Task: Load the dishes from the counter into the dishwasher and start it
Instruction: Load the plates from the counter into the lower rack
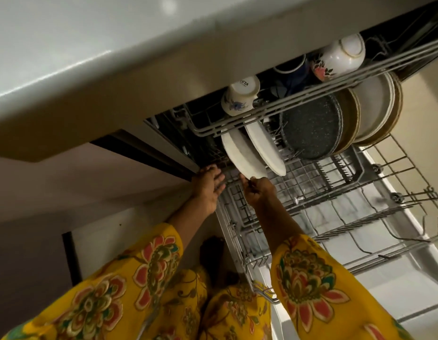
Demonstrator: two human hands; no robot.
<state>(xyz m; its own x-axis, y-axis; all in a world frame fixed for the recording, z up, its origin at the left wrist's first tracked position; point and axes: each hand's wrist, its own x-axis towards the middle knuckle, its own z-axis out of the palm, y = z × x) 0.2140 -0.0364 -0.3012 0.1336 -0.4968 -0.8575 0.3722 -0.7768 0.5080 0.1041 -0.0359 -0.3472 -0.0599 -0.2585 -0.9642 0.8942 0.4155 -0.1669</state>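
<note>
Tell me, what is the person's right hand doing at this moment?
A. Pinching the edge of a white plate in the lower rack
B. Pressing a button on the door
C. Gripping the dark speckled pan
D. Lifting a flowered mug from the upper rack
A: the right hand pinches the near edge of a white plate standing in the lower rack, while the speckled pan and flowered mug go untouched.

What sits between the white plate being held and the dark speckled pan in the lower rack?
In the head view, one more white plate stands between the held plate and the speckled pan; right hand pinches the held plate's edge.
</note>
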